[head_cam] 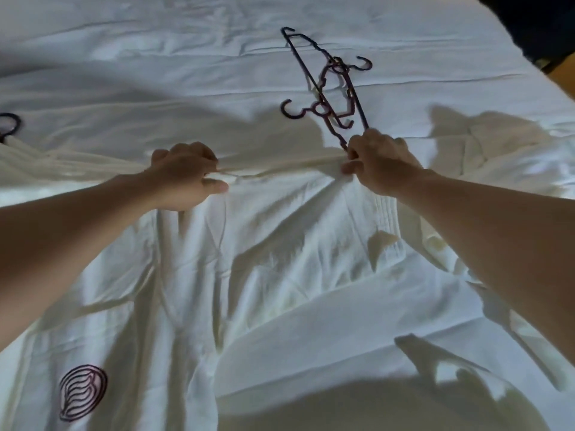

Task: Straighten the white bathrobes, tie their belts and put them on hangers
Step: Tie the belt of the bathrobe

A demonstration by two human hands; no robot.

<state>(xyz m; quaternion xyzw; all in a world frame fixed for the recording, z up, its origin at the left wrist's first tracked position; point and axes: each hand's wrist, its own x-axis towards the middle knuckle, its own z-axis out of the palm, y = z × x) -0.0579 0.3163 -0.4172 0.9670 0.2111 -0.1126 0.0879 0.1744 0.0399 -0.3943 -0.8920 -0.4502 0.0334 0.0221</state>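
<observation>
While both hands stretch the robe's far edge, the scene reads left to right like this:

Far-left hanger point(9, 126): dark, only partly in view at the left edge, lying on the bed point(435, 32).
Emblem point(82, 391): dark swirl stitched on the near-left cloth.
Left hand point(186, 175): fingers curled over a bunched fold of the white bathrobe point(280, 259), thumb pressed along the cloth — a firm grip.
Bathrobe: spread over the bed from the near edge up to the hands, creased through the middle, one long panel lying across the near right.
Right hand point(378, 163): pinches the same far edge; it touches the near end of the hangers point(329, 88), but whether it also holds one I cannot tell.
Hangers: a dark tangled pile, just beyond the right hand.
Doing it well: judging by the creases, pull the two grips evenly apart — keep the edge taut and level, then smooth towards the near side before freeing a hanger.
</observation>
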